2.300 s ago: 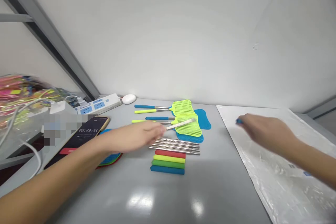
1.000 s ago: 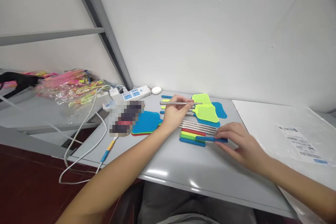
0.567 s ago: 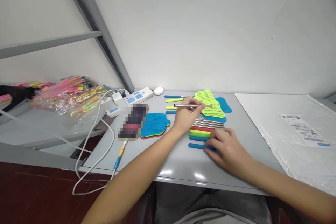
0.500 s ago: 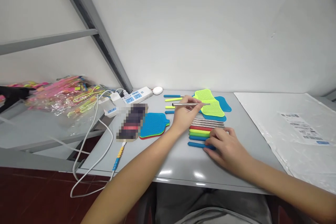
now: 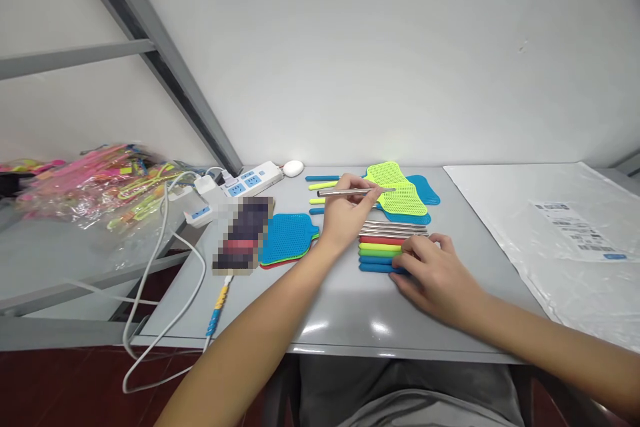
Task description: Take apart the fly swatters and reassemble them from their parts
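Observation:
My left hand [image 5: 345, 217] pinches a thin metal rod [image 5: 350, 191] and holds it level above the grey table [image 5: 330, 307]. My right hand [image 5: 434, 275] rests on the table with its fingers curled on a blue handle sleeve [image 5: 376, 268], the nearest of a row of coloured sleeves: red [image 5: 380, 240], yellow [image 5: 379, 247], green, blue. Several loose metal rods [image 5: 395, 228] lie just behind the row. Farther back are finished swatters with yellow mesh heads [image 5: 397, 195] and blue heads [image 5: 425, 190].
Blue and red mesh heads [image 5: 286, 240] are stacked at the left, beside a blurred phone [image 5: 243, 233]. A power strip [image 5: 250, 180], cables [image 5: 165, 260] and a bag of coloured items [image 5: 95, 177] lie at the far left. A clear plastic sheet [image 5: 550, 233] covers the table's right side.
My left hand has picked a metal rod up from the pile and holds it raised. My right hand came from the plastic sheet to the sleeves and closed on the blue one.

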Available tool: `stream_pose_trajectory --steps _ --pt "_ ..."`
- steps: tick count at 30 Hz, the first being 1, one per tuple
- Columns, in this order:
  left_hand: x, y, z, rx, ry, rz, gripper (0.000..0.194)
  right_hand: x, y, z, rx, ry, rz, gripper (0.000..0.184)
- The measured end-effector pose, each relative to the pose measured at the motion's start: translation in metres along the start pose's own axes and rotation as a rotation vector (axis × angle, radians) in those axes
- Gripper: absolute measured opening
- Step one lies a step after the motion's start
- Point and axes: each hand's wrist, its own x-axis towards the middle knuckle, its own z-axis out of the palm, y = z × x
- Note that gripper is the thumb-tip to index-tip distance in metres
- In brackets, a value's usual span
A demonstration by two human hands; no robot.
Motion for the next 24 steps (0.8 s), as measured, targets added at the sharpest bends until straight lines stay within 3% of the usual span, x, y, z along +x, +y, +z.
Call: stream_pose_trajectory --steps 15,24 --pt "0.0018 -0.0004 -0.0016 0.027 0.013 -0.006 0.022 0.0003 0.0030 -0.0011 0.023 -0.017 0.030 0.012" --pt "0.0014 0.0006 -0.0028 0.080 -0.037 -0.008 0.020 0.0026 0.0073 -0.0068 0.061 -0.016 -0.004 0.023"
